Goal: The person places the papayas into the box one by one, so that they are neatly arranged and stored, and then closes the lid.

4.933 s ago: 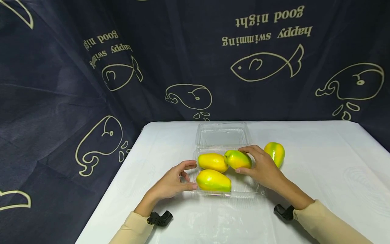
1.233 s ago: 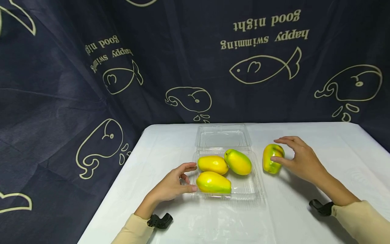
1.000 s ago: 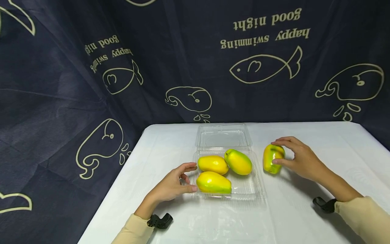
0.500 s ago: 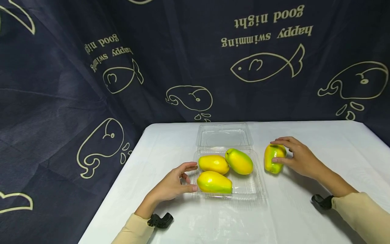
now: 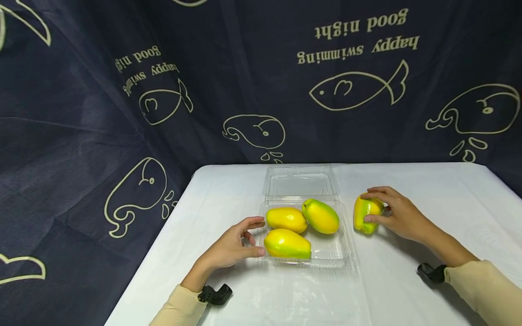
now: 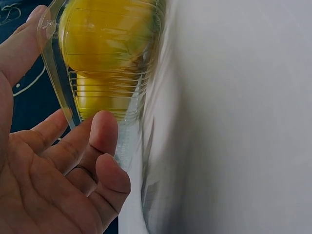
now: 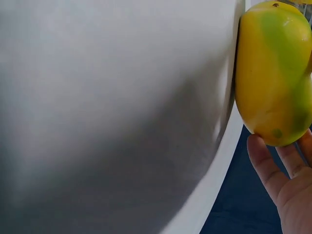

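Observation:
A clear plastic clamshell box (image 5: 330, 251) lies with its lid (image 5: 302, 181) folded back. Inside are three yellow-green papayas: one at the back left (image 5: 285, 219), one at the front left (image 5: 287, 244) and one at the back right (image 5: 321, 216). My left hand (image 5: 232, 244) is at the box's left side; its thumb and index fingertips touch the rim, and the other fingers bend loosely below. To the right of the box, my right hand (image 5: 401, 215) grips a fourth papaya (image 5: 360, 217) on the table, thumb on the near side and fingers over the far side.
A white cloth covers the table (image 5: 310, 299). Behind it and to the left hangs a dark blue curtain (image 5: 228, 68) with fish and whale drawings. The box's front right part shows bare plastic (image 5: 326, 246). Each wrist wears a black camera mount (image 5: 215, 295).
The right hand set one papaya into the box's back right, then moved right to the papaya outside it. Its fingers have closed further around that fruit. The left hand stayed at the rim.

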